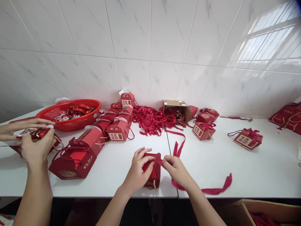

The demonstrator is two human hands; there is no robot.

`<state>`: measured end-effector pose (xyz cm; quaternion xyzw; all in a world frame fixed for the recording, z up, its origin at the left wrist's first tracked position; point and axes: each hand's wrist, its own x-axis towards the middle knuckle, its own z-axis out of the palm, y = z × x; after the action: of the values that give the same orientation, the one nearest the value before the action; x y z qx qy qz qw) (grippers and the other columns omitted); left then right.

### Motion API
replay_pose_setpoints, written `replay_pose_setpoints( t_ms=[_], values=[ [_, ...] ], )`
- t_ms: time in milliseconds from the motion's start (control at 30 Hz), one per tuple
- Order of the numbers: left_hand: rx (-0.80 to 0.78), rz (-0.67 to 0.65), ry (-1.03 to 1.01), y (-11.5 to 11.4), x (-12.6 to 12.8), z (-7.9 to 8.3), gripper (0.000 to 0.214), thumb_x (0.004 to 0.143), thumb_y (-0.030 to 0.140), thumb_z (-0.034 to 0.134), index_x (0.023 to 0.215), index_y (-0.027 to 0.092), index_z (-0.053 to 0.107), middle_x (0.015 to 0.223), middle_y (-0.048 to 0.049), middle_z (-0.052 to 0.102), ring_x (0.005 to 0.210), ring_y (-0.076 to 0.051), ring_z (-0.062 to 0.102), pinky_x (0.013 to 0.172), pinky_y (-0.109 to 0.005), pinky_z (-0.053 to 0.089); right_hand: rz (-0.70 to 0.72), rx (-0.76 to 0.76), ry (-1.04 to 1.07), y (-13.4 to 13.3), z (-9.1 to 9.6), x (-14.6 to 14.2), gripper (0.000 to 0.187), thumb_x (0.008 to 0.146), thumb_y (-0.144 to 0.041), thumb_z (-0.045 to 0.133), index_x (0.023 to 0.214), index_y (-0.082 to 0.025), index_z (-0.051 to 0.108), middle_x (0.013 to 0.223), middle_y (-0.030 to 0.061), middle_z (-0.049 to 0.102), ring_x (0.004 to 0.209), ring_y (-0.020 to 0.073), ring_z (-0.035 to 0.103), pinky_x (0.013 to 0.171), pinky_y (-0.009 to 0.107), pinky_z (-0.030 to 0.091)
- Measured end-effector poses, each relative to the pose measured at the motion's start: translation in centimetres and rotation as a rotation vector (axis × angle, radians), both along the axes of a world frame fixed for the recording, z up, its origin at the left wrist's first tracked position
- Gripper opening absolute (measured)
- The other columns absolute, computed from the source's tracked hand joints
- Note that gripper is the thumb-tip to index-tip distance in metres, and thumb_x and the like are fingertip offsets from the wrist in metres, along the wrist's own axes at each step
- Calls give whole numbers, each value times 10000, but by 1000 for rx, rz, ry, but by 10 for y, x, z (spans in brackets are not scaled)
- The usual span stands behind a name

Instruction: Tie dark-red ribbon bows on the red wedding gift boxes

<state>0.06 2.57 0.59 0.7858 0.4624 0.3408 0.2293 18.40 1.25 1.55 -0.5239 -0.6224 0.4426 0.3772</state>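
Near the front edge of the table, my left hand (137,171) grips a small red gift box (156,175), its fingers over the top and the thumb at the upper flap. A twisted cord handle hangs at the box's lower front. To its right, my right hand (176,169) pinches a dark red ribbon (217,191) at the flap, where a short piece shows between hand and box. The ribbon's long part curls behind and under my right hand, one end lying to the right. Whether it passes through the flap cannot be made out.
At the left, another person's hands (39,146) hold a box with wrapped sweets. Beyond are a red basket (92,117) of sweets, rows of red boxes (78,160) and a ribbon pile (150,119) by a cardboard box (187,113). Bow-tied boxes (249,139) stand right.
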Motion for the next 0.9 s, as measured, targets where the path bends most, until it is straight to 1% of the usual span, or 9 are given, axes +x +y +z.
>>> replay_pose_setpoints(
  t_ms=[100, 233, 367, 433, 567, 633, 700, 900],
  values=[
    [13, -2, -1, 0, 2, 1, 187, 887, 262, 479, 943, 262, 658, 1305, -48, 532, 1323, -266, 318, 1078, -517, 355, 28, 15, -10, 1, 0, -5, 276, 846, -273, 423, 589, -197, 356, 568, -56, 336, 556, 100, 304, 516, 242, 254],
    [38, 5, -27, 1, 3, 4, 153, 882, 234, 476, 832, 232, 621, 1262, -64, 550, 1300, -264, 354, 1063, -504, 366, 45, 23, -30, 2, 1, -8, 273, 847, -272, 436, 594, -196, 368, 564, -56, 366, 547, 100, 313, 515, 244, 252],
    [67, 64, -92, 2, 0, 5, 145, 893, 248, 470, 829, 224, 598, 1197, -80, 563, 1213, -244, 459, 1034, -473, 395, 21, 45, -96, 2, 5, -7, 271, 852, -288, 445, 605, -196, 383, 569, -52, 394, 555, 106, 348, 529, 244, 269],
    [73, 86, -107, 2, -2, 6, 142, 893, 253, 474, 834, 225, 601, 1176, -80, 566, 1184, -239, 487, 1023, -463, 407, 27, 55, -124, 2, 6, -6, 264, 854, -288, 442, 611, -195, 395, 574, -50, 408, 560, 108, 365, 535, 245, 277],
    [93, 47, -30, 3, -3, 7, 145, 882, 233, 484, 905, 240, 628, 1215, -76, 548, 1229, -252, 443, 1037, -479, 397, 46, 63, -118, 0, 8, -6, 271, 858, -287, 441, 609, -195, 389, 573, -51, 405, 559, 106, 361, 534, 244, 275],
    [128, 36, 11, 4, -1, 8, 164, 868, 217, 502, 960, 249, 634, 1240, -76, 540, 1257, -265, 408, 1041, -495, 393, 47, 64, -103, -1, 9, -6, 273, 862, -293, 440, 612, -194, 394, 579, -51, 402, 563, 105, 359, 535, 242, 277],
    [169, 38, 38, 5, 2, 9, 180, 852, 196, 519, 970, 252, 641, 1246, -75, 542, 1269, -277, 389, 1039, -510, 393, 47, 70, -91, -3, 11, -6, 280, 864, -297, 443, 610, -193, 394, 580, -51, 396, 565, 105, 355, 535, 242, 276],
    [263, 66, 51, 5, 5, 9, 121, 838, 188, 544, 786, 230, 644, 1182, -72, 582, 1241, -295, 408, 1006, -524, 413, 61, 77, -76, -4, 14, -6, 302, 880, -320, 437, 608, -194, 394, 576, -50, 384, 559, 105, 340, 525, 245, 262]
  ],
)
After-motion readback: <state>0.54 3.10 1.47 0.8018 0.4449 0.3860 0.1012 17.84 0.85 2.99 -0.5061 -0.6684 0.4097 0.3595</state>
